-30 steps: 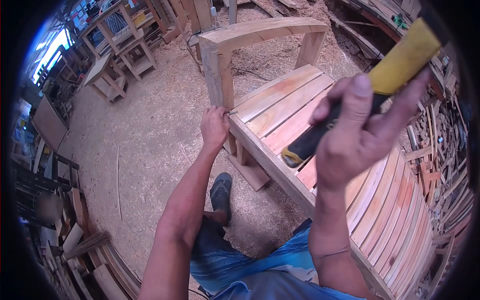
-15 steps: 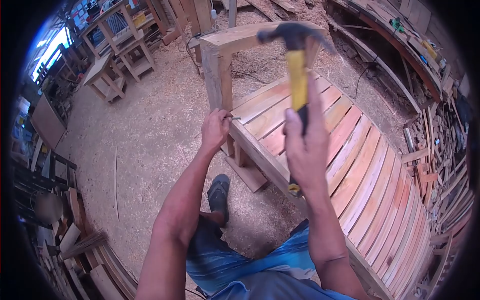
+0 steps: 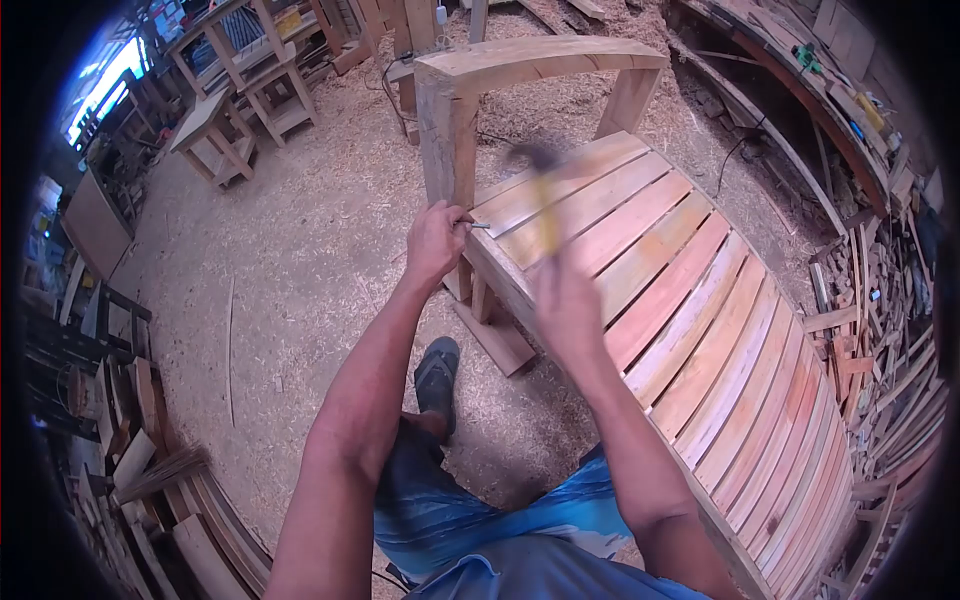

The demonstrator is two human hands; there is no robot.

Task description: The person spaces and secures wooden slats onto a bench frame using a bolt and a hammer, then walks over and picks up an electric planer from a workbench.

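My left hand (image 3: 436, 242) pinches a thin metal nail (image 3: 480, 226) between thumb and fingertips. The nail lies across the corner where the bench's front rail meets its upright post (image 3: 447, 150). In my right hand (image 3: 570, 318) is a claw hammer (image 3: 549, 215) with a yellow and black handle, blurred by motion. Its dark head is above the first slats, up and right of the nail and apart from it. Both hands work at the near end of a slatted wooden bench (image 3: 668, 322), just below its curved armrest (image 3: 540, 58).
Wood shavings cover the floor (image 3: 300, 260). Small wooden stools (image 3: 215, 135) stand at the back left. Offcuts (image 3: 200, 530) are stacked at lower left, and more scrap wood (image 3: 900, 400) is heaped on the right. A workbench (image 3: 790, 90) with tools runs along the upper right.
The hammer has come down and to the left from its raised position beside the armrest, toward the nail. My left hand still holds the nail at the corner.
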